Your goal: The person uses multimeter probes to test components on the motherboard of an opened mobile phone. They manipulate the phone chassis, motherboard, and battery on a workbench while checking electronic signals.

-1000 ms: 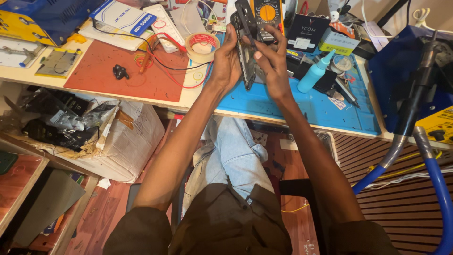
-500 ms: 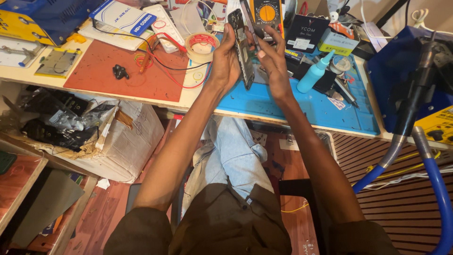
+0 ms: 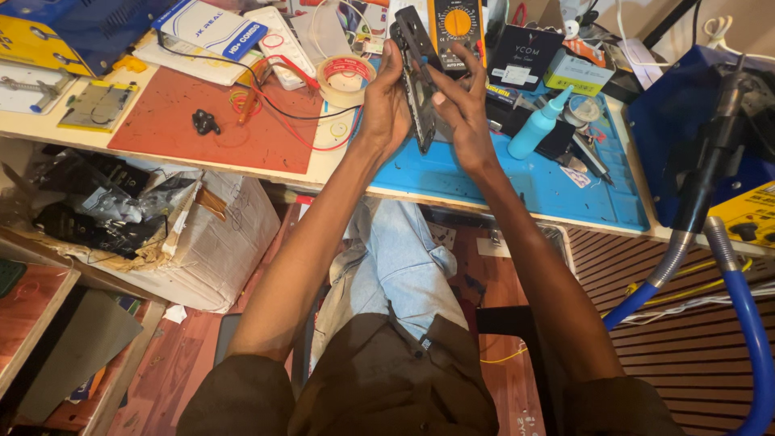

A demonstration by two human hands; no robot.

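Both hands hold a dark, slim phone body (image 3: 417, 77) edge-on above the blue work mat (image 3: 549, 182). My left hand (image 3: 386, 101) wraps its left side, fingers curled around the upper part. My right hand (image 3: 460, 109) grips the right side, with the thumb pressed against the phone's edge. The phone stands nearly upright, tilted a little to the left. Just behind it lies an orange and black multimeter (image 3: 457, 28).
A light blue squeeze bottle (image 3: 539, 125) stands right of my hands. A red mat (image 3: 218, 121) with wires and a tape roll (image 3: 345, 77) lies to the left. A cardboard box (image 3: 178, 234) sits under the bench. Blue hoses (image 3: 743, 323) hang at right.
Both hands have lifted the phone slightly up and away from me. The grip on it is the same.
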